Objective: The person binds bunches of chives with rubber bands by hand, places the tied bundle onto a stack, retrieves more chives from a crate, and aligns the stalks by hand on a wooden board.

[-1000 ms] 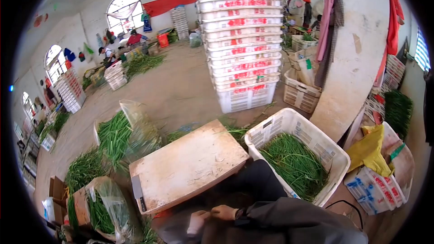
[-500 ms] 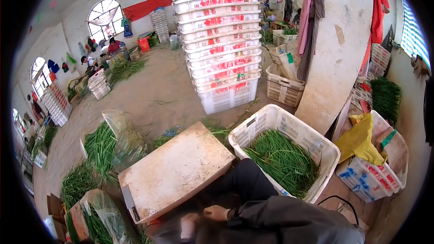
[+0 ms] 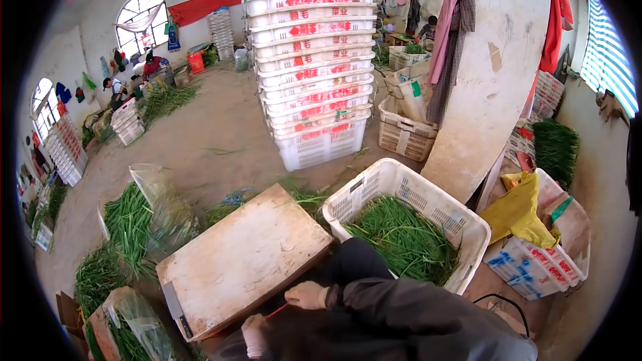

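My right hand (image 3: 307, 295), its fingers closed, is low in front of my body by the near edge of a worn, pale board (image 3: 244, 261). From it a thin red strip (image 3: 276, 311) runs toward my left hand (image 3: 254, 334), which is just below and to the left. My left fingers look curled at the strip's other end, though my dark clothing hides part of them. A knife (image 3: 177, 311) with a broad blade and dark handle lies along the board's left edge.
A white crate (image 3: 478, 227) of green stalks (image 3: 408, 237) stands right of the board. Left are plastic bags (image 3: 167, 207) of greens. Ahead rises a tall stack of white crates (image 3: 314, 60); a yellow sack (image 3: 518, 214) lies on a crate at right. People (image 3: 117, 87) sit far left.
Both hands have moved apart somewhat, and a red strip now shows between them. The view has shifted slightly, so the surroundings sit further left. The knife stays on the board.
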Action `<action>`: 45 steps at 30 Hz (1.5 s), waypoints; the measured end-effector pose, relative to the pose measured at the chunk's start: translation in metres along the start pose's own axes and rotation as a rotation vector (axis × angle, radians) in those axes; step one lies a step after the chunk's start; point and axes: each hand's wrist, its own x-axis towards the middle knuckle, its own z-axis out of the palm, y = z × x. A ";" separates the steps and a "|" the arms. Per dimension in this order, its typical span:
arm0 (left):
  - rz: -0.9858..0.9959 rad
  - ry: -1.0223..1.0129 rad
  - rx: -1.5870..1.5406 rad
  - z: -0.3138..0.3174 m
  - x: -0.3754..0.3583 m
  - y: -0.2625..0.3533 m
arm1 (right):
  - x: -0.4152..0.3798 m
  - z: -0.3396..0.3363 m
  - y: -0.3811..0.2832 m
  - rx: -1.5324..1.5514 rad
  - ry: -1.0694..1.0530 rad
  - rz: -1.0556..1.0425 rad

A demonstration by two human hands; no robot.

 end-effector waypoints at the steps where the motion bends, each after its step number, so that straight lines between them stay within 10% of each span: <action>1: 0.016 0.011 -0.026 -0.005 0.009 -0.001 | 0.005 -0.008 0.015 -0.061 0.008 -0.021; 12: 0.081 0.141 0.269 -0.017 0.087 0.030 | 0.083 -0.069 0.113 -0.402 -0.203 0.234; 21: 0.037 0.356 0.244 -0.049 0.143 0.032 | 0.121 -0.032 0.114 -0.799 0.090 0.035; 34: 0.304 0.899 0.738 -0.041 0.142 0.053 | 0.137 -0.020 0.103 -0.636 0.130 0.039; 38: 0.723 0.563 0.953 0.014 0.133 0.049 | 0.150 -0.044 0.101 -0.525 0.086 0.116; 45: 0.765 0.068 1.465 0.045 0.145 0.021 | 0.166 -0.114 0.173 -0.334 0.061 0.468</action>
